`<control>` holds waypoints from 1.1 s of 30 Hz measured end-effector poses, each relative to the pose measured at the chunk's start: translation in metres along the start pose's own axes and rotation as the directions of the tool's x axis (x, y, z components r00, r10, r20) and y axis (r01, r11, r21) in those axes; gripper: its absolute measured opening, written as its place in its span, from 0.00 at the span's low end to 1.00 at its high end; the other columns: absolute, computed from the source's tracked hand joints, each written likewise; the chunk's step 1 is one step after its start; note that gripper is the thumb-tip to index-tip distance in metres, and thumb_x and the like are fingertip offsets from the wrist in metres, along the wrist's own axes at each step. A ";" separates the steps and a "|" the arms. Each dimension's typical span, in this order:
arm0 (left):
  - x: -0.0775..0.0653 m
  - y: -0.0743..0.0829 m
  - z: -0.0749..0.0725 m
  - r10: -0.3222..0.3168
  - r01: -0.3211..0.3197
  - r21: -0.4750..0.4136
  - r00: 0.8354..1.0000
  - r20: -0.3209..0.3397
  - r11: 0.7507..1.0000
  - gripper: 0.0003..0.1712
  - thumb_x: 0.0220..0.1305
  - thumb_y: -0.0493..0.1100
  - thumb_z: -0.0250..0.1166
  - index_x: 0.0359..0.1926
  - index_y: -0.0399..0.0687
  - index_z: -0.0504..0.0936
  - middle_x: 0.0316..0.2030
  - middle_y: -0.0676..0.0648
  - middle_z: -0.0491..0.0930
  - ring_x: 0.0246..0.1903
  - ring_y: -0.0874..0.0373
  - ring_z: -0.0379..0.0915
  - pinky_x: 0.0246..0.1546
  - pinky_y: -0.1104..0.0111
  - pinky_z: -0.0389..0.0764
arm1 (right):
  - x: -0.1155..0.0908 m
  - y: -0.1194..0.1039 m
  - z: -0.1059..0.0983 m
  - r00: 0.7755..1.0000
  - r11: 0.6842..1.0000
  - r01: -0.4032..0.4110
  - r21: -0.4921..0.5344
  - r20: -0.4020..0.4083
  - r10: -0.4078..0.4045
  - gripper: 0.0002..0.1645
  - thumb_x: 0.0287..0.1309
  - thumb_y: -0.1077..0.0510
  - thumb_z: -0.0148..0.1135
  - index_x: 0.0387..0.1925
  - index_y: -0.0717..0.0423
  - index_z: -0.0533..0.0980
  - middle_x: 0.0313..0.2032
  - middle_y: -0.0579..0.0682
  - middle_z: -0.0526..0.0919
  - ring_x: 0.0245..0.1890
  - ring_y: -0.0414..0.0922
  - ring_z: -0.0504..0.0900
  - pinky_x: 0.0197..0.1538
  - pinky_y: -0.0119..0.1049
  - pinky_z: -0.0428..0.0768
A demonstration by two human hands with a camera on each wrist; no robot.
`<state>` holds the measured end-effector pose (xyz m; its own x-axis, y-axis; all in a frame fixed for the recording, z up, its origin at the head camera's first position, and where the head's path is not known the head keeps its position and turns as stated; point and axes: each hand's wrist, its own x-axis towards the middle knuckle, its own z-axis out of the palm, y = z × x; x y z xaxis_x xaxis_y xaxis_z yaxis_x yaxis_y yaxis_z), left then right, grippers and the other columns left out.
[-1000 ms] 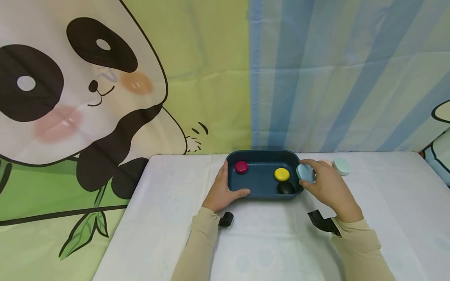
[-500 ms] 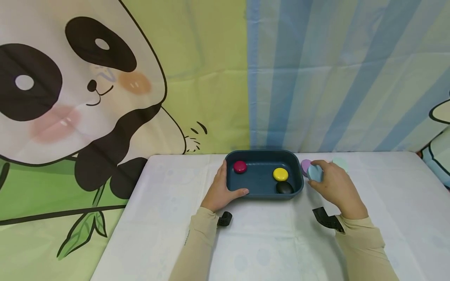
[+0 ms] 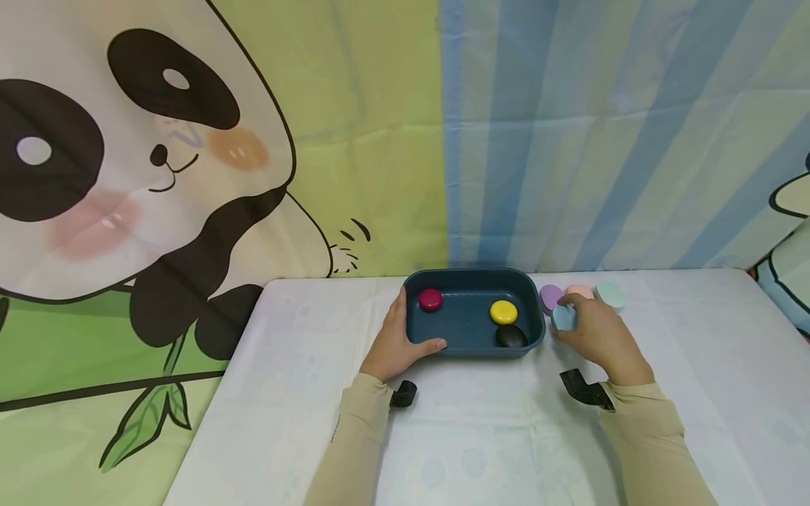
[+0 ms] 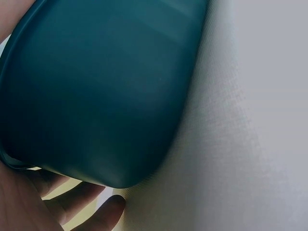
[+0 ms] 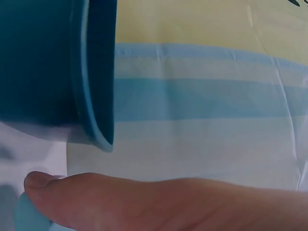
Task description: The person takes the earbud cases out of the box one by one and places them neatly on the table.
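Observation:
A dark blue tray stands near the table's back edge. My left hand holds its left end, with the thumb at the near rim and the fingers along the side; in the left wrist view, fingers wrap past the tray's corner. Inside lie a red disc, a yellow disc and a black oval piece. Right of the tray, my right hand pinches a light blue disc between thumb and fingers, low over the table. The right wrist view shows the thumb across that disc.
Close behind the right hand sit a purple disc, a pink disc and a mint disc on the white-covered table. A patterned curtain rises directly behind the table.
My right hand has moved the light blue disc from the tray's right rim rightward and down beside the tray, uncovering the purple and pink discs. My left hand keeps its place.

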<state>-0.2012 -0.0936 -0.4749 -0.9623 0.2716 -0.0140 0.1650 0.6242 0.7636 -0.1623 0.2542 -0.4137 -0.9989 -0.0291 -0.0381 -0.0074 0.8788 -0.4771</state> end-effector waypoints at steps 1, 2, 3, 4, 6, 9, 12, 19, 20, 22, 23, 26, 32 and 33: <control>0.000 0.000 0.000 0.001 -0.001 0.000 1.000 0.000 1.000 0.75 0.46 0.76 0.72 0.81 0.58 0.33 0.80 0.52 0.40 0.77 0.55 0.40 0.73 0.51 0.56 | 0.001 0.001 0.001 1.000 1.000 -0.001 0.001 0.006 0.001 0.34 0.50 0.59 0.74 0.55 0.74 0.73 0.46 0.71 0.82 0.43 0.65 0.80 0.48 0.64 0.78; 0.000 0.000 0.000 0.000 0.000 0.000 1.000 0.000 1.000 0.75 0.46 0.76 0.72 0.81 0.58 0.33 0.80 0.52 0.40 0.77 0.55 0.40 0.73 0.51 0.56 | 0.002 0.002 0.002 1.000 1.000 -0.003 0.002 0.011 0.003 0.34 0.49 0.59 0.75 0.55 0.74 0.73 0.46 0.71 0.82 0.43 0.65 0.80 0.48 0.64 0.78; 0.000 0.000 0.000 0.000 0.000 0.000 1.000 0.000 1.000 0.75 0.46 0.76 0.72 0.81 0.58 0.33 0.80 0.52 0.40 0.77 0.55 0.41 0.73 0.51 0.56 | 0.003 0.003 0.004 1.000 1.000 -0.006 0.004 0.018 0.006 0.34 0.49 0.59 0.75 0.54 0.73 0.73 0.46 0.71 0.82 0.43 0.64 0.80 0.48 0.64 0.78; 0.000 0.000 0.000 -0.001 0.001 0.001 1.000 0.000 1.000 0.75 0.46 0.76 0.72 0.81 0.58 0.33 0.80 0.52 0.40 0.77 0.54 0.41 0.73 0.51 0.56 | 0.003 0.004 0.004 1.000 1.000 -0.009 0.006 0.027 0.009 0.34 0.48 0.59 0.75 0.54 0.73 0.73 0.45 0.70 0.83 0.42 0.63 0.80 0.47 0.63 0.79; 0.000 0.000 0.000 0.001 -0.001 0.001 1.000 -0.002 1.000 0.75 0.47 0.76 0.72 0.81 0.58 0.34 0.80 0.52 0.40 0.77 0.54 0.41 0.73 0.51 0.56 | 0.004 0.005 0.006 0.999 1.000 -0.021 0.010 0.047 0.020 0.34 0.48 0.59 0.75 0.55 0.72 0.73 0.45 0.69 0.83 0.41 0.62 0.80 0.46 0.62 0.79; 0.000 0.000 0.000 0.001 -0.001 -0.002 1.000 -0.002 1.000 0.75 0.47 0.76 0.72 0.81 0.58 0.34 0.80 0.52 0.40 0.77 0.55 0.41 0.73 0.51 0.56 | 0.005 0.007 0.008 0.997 0.999 -0.029 0.014 0.070 0.028 0.35 0.48 0.58 0.76 0.55 0.70 0.73 0.46 0.69 0.82 0.41 0.61 0.80 0.45 0.60 0.79; 0.000 0.000 0.000 0.007 -0.007 -0.007 1.000 -0.002 1.000 0.75 0.47 0.75 0.72 0.81 0.57 0.34 0.80 0.52 0.40 0.77 0.55 0.41 0.73 0.52 0.55 | 0.005 0.009 0.010 0.995 0.999 -0.031 0.009 0.091 0.030 0.36 0.47 0.58 0.77 0.55 0.70 0.74 0.46 0.70 0.82 0.41 0.61 0.80 0.44 0.59 0.80; 0.000 0.001 0.000 0.017 -0.017 -0.016 1.000 -0.002 1.000 0.75 0.48 0.74 0.73 0.81 0.56 0.35 0.80 0.52 0.41 0.77 0.55 0.40 0.73 0.52 0.55 | 0.006 0.009 0.013 0.987 0.998 -0.055 0.011 0.149 0.052 0.41 0.44 0.58 0.79 0.57 0.72 0.72 0.37 0.62 0.84 0.35 0.56 0.78 0.42 0.57 0.80; -0.001 0.002 0.000 0.015 -0.015 -0.015 1.000 -0.001 1.000 0.75 0.48 0.74 0.72 0.81 0.56 0.35 0.80 0.52 0.41 0.77 0.55 0.40 0.73 0.52 0.55 | 0.006 0.009 0.013 0.987 0.998 -0.056 0.009 0.153 0.054 0.41 0.44 0.58 0.79 0.57 0.73 0.72 0.36 0.61 0.84 0.35 0.55 0.78 0.42 0.57 0.80; -0.001 0.002 0.000 0.015 -0.015 -0.015 1.000 -0.001 1.000 0.75 0.48 0.74 0.72 0.81 0.56 0.35 0.80 0.52 0.41 0.77 0.55 0.41 0.73 0.52 0.55 | 0.006 0.009 0.013 0.986 0.998 -0.056 0.005 0.158 0.054 0.41 0.44 0.58 0.79 0.57 0.73 0.72 0.35 0.61 0.84 0.34 0.55 0.78 0.42 0.57 0.80; -0.001 0.002 0.000 0.016 -0.016 -0.014 1.000 -0.001 1.000 0.75 0.48 0.74 0.72 0.81 0.56 0.35 0.80 0.52 0.41 0.77 0.55 0.41 0.73 0.52 0.55 | 0.006 0.009 0.013 0.986 0.999 -0.053 0.003 0.158 0.052 0.41 0.44 0.58 0.79 0.57 0.73 0.72 0.35 0.61 0.84 0.34 0.55 0.78 0.42 0.57 0.79; -0.001 0.002 0.000 0.017 -0.017 -0.015 1.000 -0.001 1.000 0.75 0.48 0.74 0.73 0.81 0.56 0.34 0.80 0.52 0.41 0.77 0.55 0.41 0.73 0.52 0.55 | 0.006 0.009 0.012 0.987 0.999 -0.051 0.000 0.155 0.050 0.41 0.44 0.57 0.79 0.57 0.74 0.72 0.35 0.61 0.84 0.34 0.55 0.78 0.42 0.57 0.79; 0.000 0.001 0.000 0.014 -0.014 -0.009 1.000 -0.005 1.000 0.74 0.49 0.71 0.73 0.81 0.56 0.35 0.80 0.52 0.41 0.77 0.55 0.40 0.73 0.52 0.55 | 0.005 0.007 0.010 0.986 0.998 -0.067 0.014 0.157 0.064 0.43 0.44 0.56 0.80 0.59 0.72 0.72 0.42 0.67 0.83 0.38 0.58 0.79 0.43 0.58 0.80; 0.000 0.001 0.000 0.015 -0.015 -0.009 1.000 -0.006 1.000 0.74 0.49 0.71 0.74 0.81 0.56 0.35 0.80 0.52 0.41 0.77 0.55 0.41 0.73 0.52 0.55 | 0.005 0.007 0.010 0.985 0.997 -0.071 0.017 0.156 0.068 0.43 0.44 0.56 0.80 0.59 0.72 0.72 0.43 0.68 0.82 0.39 0.59 0.79 0.44 0.59 0.80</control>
<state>-0.2009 -0.0931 -0.4742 -0.9611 0.2762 0.0012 0.1773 0.6135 0.7696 -0.1667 0.2554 -0.4256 -0.9774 -0.0435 -0.2068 0.0645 0.8705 -0.4879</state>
